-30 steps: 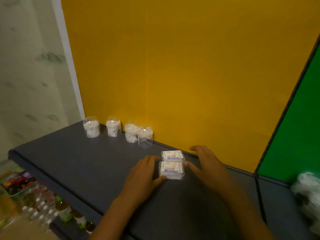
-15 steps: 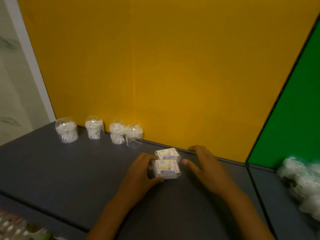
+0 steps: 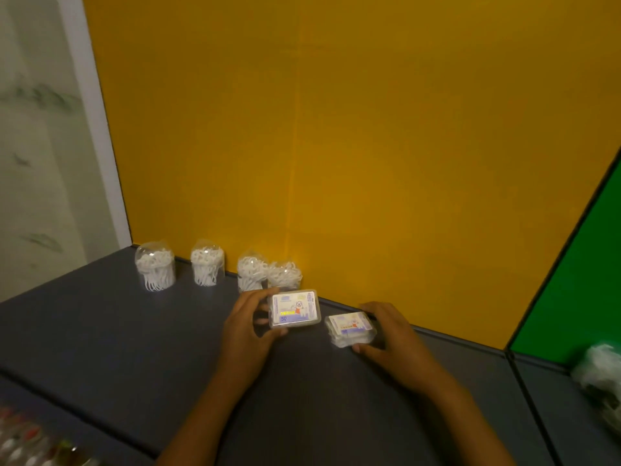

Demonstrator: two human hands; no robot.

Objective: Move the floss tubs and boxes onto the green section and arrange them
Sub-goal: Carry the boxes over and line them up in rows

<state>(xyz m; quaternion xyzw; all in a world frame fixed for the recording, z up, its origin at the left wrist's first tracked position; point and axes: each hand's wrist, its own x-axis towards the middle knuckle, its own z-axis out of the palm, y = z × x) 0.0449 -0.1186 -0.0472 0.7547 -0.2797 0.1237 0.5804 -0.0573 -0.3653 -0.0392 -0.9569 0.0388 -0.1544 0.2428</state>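
Floss tubs, four clear ones (image 3: 155, 266) (image 3: 207, 266) (image 3: 251, 270) (image 3: 285, 275), line the yellow wall (image 3: 336, 129) on the dark shelf (image 3: 100, 348), far L to ctr. Left hand (image 3: 247, 326) grips one floss box (image 3: 294, 308), raised and tilted; just R, right hand (image 3: 391, 338) pinches a second box (image 3: 350, 328) w/ thumb & fingers. Green section (image 3: 578, 280) far R.

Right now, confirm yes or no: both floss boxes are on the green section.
No: each box is gripped by a hand in front of the yellow panel.
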